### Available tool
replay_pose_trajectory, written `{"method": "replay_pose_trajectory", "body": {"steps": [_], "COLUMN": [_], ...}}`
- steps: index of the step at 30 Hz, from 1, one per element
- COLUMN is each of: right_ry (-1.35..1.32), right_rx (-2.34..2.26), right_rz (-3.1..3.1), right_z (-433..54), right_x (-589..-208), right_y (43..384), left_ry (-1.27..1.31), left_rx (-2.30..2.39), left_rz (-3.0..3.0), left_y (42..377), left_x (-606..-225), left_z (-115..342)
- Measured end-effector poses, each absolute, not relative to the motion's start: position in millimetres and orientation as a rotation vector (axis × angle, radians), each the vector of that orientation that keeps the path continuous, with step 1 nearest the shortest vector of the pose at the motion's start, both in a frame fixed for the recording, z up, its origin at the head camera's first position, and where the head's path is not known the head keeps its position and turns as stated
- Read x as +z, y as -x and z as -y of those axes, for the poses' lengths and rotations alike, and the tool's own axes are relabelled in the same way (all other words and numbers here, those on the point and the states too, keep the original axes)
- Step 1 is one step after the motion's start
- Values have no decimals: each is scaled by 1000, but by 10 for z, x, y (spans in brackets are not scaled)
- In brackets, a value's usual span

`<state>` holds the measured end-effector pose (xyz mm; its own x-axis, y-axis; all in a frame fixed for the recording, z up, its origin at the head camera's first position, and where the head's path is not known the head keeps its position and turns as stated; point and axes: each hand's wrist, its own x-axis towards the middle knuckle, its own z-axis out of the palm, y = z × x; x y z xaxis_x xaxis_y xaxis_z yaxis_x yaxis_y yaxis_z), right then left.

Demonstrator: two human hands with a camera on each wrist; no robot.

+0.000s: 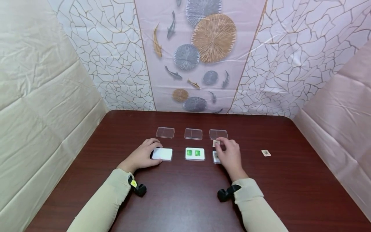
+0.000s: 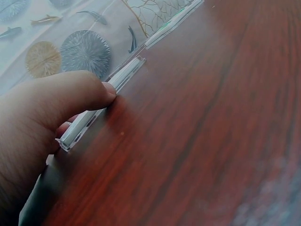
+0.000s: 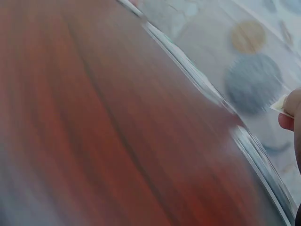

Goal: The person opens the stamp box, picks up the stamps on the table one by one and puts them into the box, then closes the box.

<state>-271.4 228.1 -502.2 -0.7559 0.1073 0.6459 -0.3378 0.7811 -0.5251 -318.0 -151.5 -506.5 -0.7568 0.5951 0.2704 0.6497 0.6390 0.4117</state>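
My left hand (image 1: pixel 144 154) holds a flat white case with a clear rim (image 1: pixel 163 154) by its near and far edges; the thumb lies along the near edge in the left wrist view. Between thumb and fingertips, my right hand (image 1: pixel 231 157) pinches a small pale square piece (image 1: pixel 215 143), whose corner also shows in the right wrist view. Below that hand lies another clear-rimmed case (image 1: pixel 216 157) with a dark printed square, partly hidden by the hand. In the middle rests a white case with two green squares (image 1: pixel 195 154).
Three clear rectangular lids (image 1: pixel 165 132) lie in a row behind the cases. A small pale card with a dark print (image 1: pixel 265 153) lies alone on the right of the brown table (image 1: pixel 179 199). Patterned cloth (image 1: pixel 121 58) hangs behind the table.
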Motion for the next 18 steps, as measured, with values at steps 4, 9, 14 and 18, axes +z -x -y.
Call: {"method": "replay_pose_trajectory", "body": {"steps": [4, 9, 14, 18], "right_ry": [-257, -371, -425, -415], "right_rx": [843, 848, 822, 789], "right_rz": [2268, 2244, 2236, 2241], "right_z": [-2007, -1701, -1395, -1156], "right_x": [-5031, -5013, -4997, -4999], "right_y": [2750, 2748, 2729, 2730], "left_ry": [1055, 1064, 1066, 1075], "left_rx": [-753, -778, -808, -824], "left_rz": [2747, 2760, 2772, 2754], "left_y": [3180, 3196, 3207, 3205], "left_x": [-5049, -5045, -5058, -5077], "left_z": [1514, 1521, 1552, 1567]}}
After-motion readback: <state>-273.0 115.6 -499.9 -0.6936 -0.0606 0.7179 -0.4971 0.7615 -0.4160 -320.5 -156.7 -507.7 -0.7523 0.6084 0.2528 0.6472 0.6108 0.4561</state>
